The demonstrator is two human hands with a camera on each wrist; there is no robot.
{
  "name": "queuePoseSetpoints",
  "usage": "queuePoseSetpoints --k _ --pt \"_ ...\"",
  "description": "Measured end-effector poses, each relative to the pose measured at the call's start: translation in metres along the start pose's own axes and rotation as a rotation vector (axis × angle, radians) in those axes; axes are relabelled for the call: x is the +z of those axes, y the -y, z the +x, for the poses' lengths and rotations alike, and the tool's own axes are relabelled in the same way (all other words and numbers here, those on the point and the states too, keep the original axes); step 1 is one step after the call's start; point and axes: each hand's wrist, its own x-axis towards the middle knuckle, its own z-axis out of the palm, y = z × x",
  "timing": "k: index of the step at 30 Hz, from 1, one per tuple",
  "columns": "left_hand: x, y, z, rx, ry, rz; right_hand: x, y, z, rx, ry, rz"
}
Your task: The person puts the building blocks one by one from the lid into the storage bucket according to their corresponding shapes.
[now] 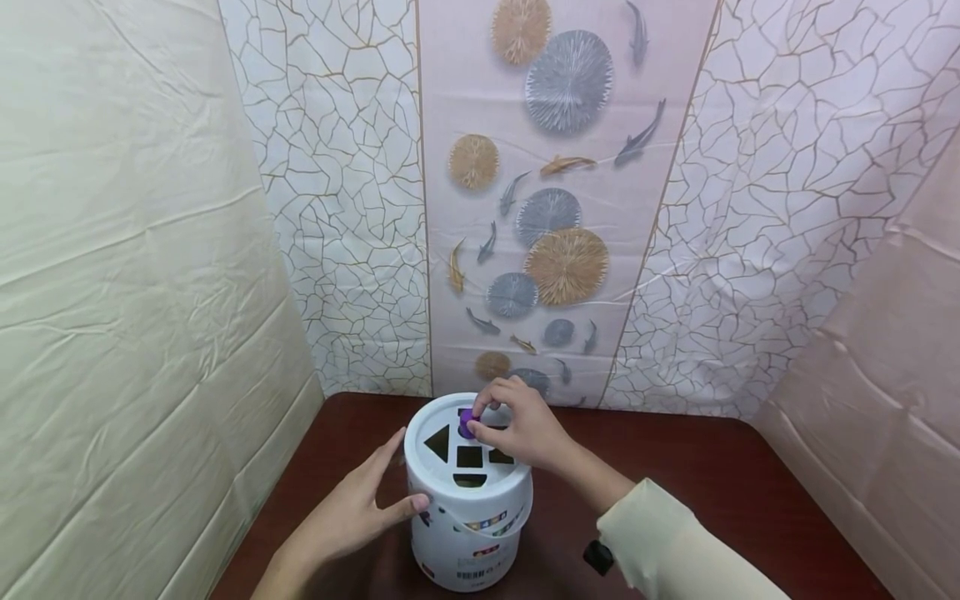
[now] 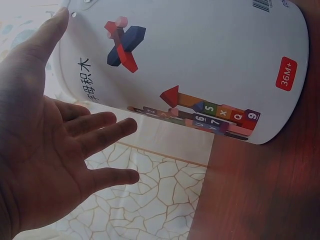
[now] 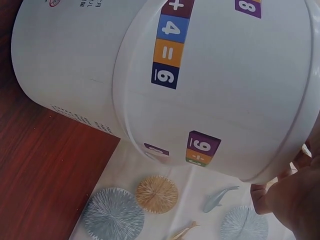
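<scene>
A white shape-sorter bucket [image 1: 442,546] stands upright, its white lid [image 1: 433,477] cut with several shaped holes. Between thumb and fingertips my right hand [image 1: 527,429] pinches a small purple block [image 1: 467,423] over a hole at the far side of the lid. My left hand [image 1: 347,508] is spread against the bucket's left side, thumb at the near rim and fingers reaching along the far left. In the left wrist view its fingers [image 2: 107,137] are straight. The right wrist view shows the bucket's side [image 3: 240,85] and part of the right hand [image 3: 295,197]; the block is hidden there.
The bucket stands on a dark red-brown table [image 1: 675,492]. A white carrying handle [image 1: 517,523] hangs down its near right side. Patterned cloth [image 1: 360,208] hangs behind the table, with plain pale cloth [image 1: 135,292] at the left. A small black object [image 1: 598,557] sits by the right sleeve.
</scene>
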Motion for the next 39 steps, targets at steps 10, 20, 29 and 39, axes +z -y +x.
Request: queuePoseSetpoints --k 10,20,29,39 --pt "0.0024 0.0018 -0.0001 0.004 0.008 0.013 0.0025 -0.0001 -0.0002 0.001 0.023 -0.037" --pt "0.0024 0.001 0.0012 0.004 0.003 0.021 0.002 -0.001 -0.0002 -0.024 0.041 -0.061" --pt "0.004 0.0015 0.0037 0.014 0.006 0.01 0.0021 -0.0018 -0.0014 -0.008 0.064 -0.069" --pt "0.0038 0.0014 0.0039 0.023 0.015 0.007 0.0031 -0.0026 -0.0018 0.011 0.089 -0.065"
